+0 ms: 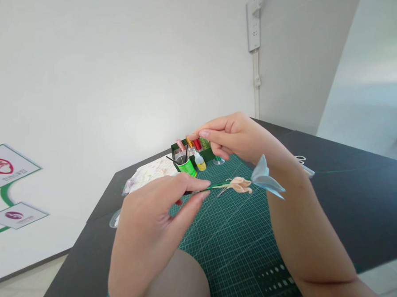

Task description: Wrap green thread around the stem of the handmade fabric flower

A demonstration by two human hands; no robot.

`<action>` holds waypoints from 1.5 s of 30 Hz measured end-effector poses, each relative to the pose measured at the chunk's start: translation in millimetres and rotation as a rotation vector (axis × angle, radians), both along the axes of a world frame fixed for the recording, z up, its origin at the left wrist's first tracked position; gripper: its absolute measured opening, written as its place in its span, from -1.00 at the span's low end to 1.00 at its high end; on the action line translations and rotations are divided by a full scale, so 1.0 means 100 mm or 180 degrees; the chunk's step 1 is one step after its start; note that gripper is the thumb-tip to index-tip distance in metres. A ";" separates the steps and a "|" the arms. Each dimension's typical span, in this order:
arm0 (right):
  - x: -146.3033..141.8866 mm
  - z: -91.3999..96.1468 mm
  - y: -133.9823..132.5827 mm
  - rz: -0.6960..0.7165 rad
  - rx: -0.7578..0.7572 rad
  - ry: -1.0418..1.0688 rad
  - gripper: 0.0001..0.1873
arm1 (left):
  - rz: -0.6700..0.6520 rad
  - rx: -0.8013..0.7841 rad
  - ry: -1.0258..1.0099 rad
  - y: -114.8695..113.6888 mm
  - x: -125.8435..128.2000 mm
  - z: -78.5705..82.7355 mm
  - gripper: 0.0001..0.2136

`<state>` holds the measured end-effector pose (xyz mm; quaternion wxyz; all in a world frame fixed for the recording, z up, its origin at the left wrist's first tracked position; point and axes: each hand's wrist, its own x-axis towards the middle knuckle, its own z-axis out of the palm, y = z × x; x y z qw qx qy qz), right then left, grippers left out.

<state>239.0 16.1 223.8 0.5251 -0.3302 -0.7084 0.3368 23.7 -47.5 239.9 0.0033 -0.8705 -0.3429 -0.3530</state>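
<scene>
My left hand (154, 221) is closed, with thumb and index finger pinching the thin green-wrapped stem (219, 185) of an artificial flower. The stem lies nearly level, pointing right. At its tip sits a small peach flower (240, 185) with curled petals, and beyond that a pale blue butterfly-shaped piece (266, 181). Thin pale strands stick out below the flower's base. Farther off and higher, my right hand (234, 135) has its thumb and index finger pressed together, apart from the flower. Whatever may be between those fingertips is too small to make out.
A gridded green cutting mat (227, 230) covers part of the black table (349, 192). Behind my hands stand a green cup (187, 167) of dark-handled tools, a yellow-labelled bottle (200, 163) and a dark green box (173, 152) of coloured spools. White-handled scissors (300, 159) lie at right.
</scene>
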 end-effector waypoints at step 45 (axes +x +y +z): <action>-0.34 0.08 -0.19 0.0273 0.0266 0.0326 -0.84 | 0.0302 -0.0220 -0.1596 0.35 0.16 -0.05 -0.84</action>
